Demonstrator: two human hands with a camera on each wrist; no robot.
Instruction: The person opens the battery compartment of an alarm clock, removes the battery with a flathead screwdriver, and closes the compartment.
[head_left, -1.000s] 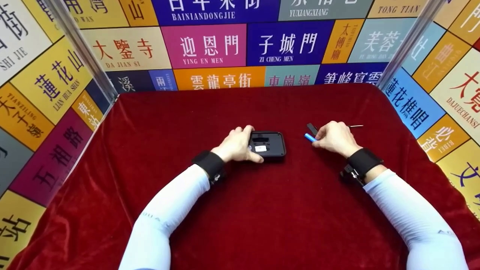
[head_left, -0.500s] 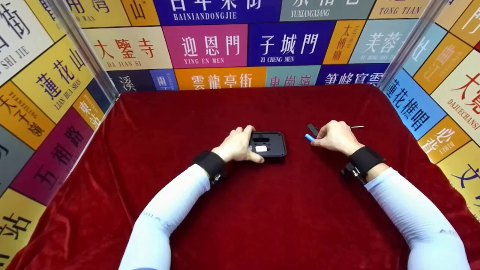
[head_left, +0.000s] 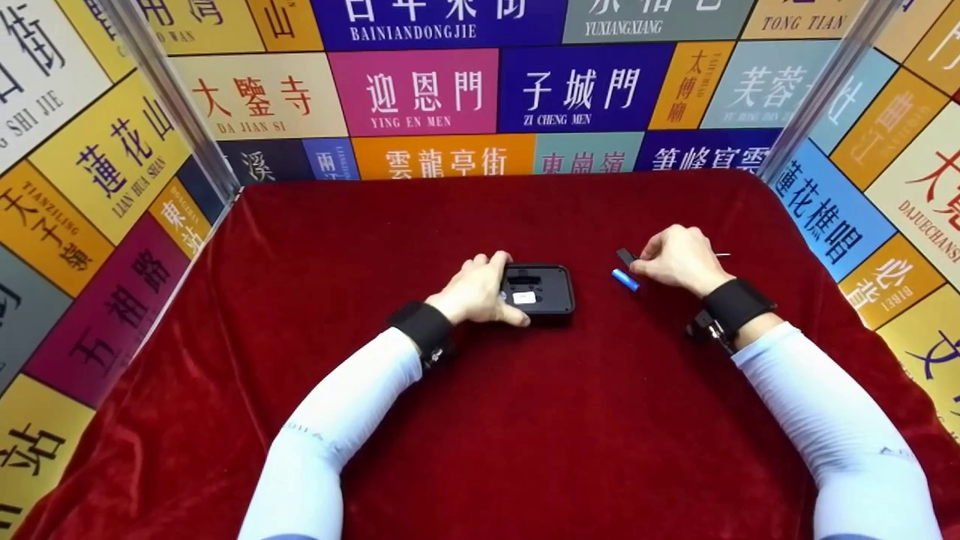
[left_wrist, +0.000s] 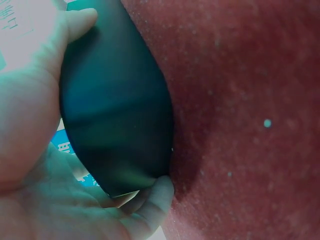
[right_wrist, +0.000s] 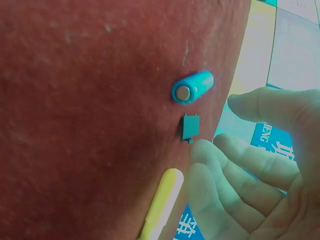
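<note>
My left hand (head_left: 474, 291) grips the left end of a black rounded-rectangular device (head_left: 555, 289), thumb on the near edge and fingers on the far edge. An open recess and a white label show on its upward face. In the left wrist view the device's smooth dark side (left_wrist: 117, 105) faces the camera. A blue cylindrical battery (head_left: 625, 280) lies on the cloth. Just beyond it is a small black battery cover (head_left: 625, 258). My right hand (head_left: 679, 259) hovers beside the cover, and the right wrist view shows its thumb and fingers apart with nothing between them.
Near the right hand lies a yellow handle (right_wrist: 162, 202), seemingly a screwdriver's; a thin metal shaft (head_left: 722, 255) pokes out behind the hand in the head view. Red cloth (head_left: 525, 420) covers the table. Panels with printed signs (head_left: 420, 90) stand around its back and sides.
My right fingers have come away from the battery, which now lies apart on the cloth. That hand has shifted slightly away, toward the cover. The left hand and device stay in place.
</note>
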